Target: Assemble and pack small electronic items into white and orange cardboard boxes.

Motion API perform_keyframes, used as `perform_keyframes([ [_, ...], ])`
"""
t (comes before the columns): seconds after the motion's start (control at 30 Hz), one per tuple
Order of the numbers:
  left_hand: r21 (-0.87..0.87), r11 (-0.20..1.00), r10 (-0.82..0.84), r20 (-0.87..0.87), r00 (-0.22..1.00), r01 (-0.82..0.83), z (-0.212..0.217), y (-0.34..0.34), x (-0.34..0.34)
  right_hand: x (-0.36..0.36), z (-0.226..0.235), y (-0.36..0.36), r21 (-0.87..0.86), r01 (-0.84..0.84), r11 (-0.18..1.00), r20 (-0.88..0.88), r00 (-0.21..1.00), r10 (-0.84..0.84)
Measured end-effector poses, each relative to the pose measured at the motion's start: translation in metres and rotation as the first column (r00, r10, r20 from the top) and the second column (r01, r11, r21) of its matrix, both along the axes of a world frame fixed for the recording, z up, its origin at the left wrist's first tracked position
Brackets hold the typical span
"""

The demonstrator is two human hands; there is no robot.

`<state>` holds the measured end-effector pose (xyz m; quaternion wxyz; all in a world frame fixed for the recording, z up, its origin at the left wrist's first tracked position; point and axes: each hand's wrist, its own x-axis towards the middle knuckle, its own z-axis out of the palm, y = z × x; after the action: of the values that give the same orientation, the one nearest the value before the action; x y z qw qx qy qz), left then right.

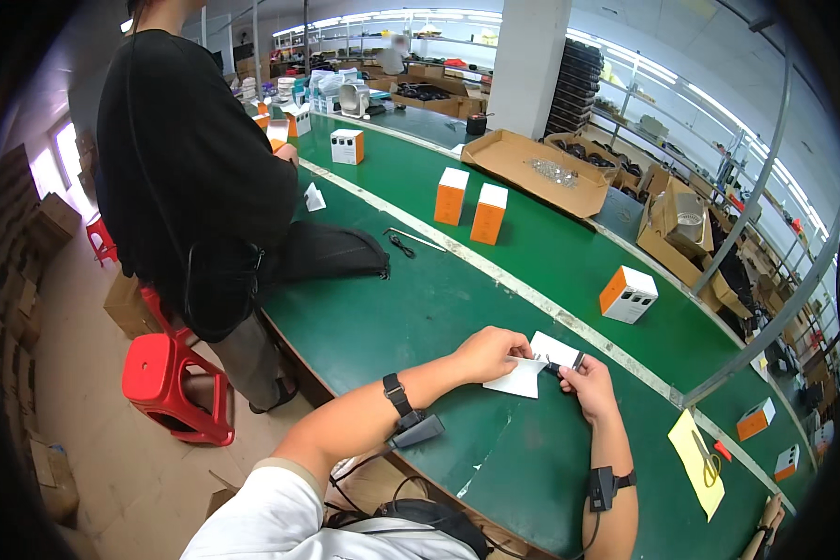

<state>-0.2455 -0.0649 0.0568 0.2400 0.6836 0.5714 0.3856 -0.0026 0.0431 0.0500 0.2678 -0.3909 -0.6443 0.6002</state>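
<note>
My left hand (488,354) pinches a white paper sheet (521,377) just above the green table (420,308). My right hand (588,385) holds a small dark object (564,365) together with a second white paper piece (555,350). The two hands meet over the table's near edge. Both wrists wear black bands with small devices. What the dark object is cannot be made out.
A person in black (191,168) stands at the table's left with a black bag (331,250) beside them. Orange-and-white boxes (471,205) (628,294) stand on the table. A flat cardboard tray (532,168), a red stool (173,383) and a yellow sheet with scissors (698,459) are nearby.
</note>
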Motion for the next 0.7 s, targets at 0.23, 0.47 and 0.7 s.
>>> perform_keyframes([
  [0.23,0.097,0.995,-0.028,0.010,1.000,0.027,0.0025,-0.0039,0.0043,0.0036,0.0040,-0.0051,-0.011,0.017,1.000,0.012,1.000,-0.017],
  [0.47,0.045,0.999,-0.009,0.021,1.000,0.008,0.0005,-0.0029,-0.0007,-0.0037,0.0072,-0.0083,-0.001,0.023,1.000,0.018,1.000,-0.023],
  [0.7,0.073,0.997,-0.017,-0.058,0.998,0.021,0.0049,-0.0026,-0.0004,-0.0041,0.0078,-0.0058,0.027,0.029,0.999,0.050,0.998,-0.031],
])
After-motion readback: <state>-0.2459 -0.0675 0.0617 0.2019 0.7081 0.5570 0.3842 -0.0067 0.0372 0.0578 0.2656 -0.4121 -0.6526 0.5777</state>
